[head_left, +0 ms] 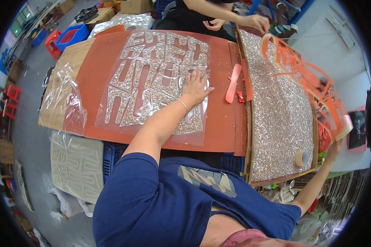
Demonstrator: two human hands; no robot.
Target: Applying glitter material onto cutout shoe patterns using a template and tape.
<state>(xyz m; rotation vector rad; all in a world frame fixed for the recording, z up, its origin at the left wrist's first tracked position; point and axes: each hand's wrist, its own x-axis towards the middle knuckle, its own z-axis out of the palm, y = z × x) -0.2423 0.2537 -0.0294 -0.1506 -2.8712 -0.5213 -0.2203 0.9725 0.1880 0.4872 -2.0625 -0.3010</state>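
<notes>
My left hand (195, 87) lies flat, fingers spread, on a clear film (103, 111) bearing glittery cut-out pieces (130, 88) with slots in them. The film rests on a reddish-brown board (220, 119). Out at the far right, my right hand (336, 149) is closed at the lower end of an orange cut-out sheet (327, 103) of thin looping strips; its fingers are partly hidden. This sheet hangs over the right edge of a glitter-covered tray (276, 119). A co-worker's hand (257, 22) is near the sheet's far end.
A pink scraper (233, 83) and a small red packet (240, 97) lie between film and tray. A tape roll (301, 159) sits on the glitter. At left are crumpled plastic (66, 94) and a pale moulded panel (76, 164). Blue crates (72, 37) and a red stool (52, 44) stand behind.
</notes>
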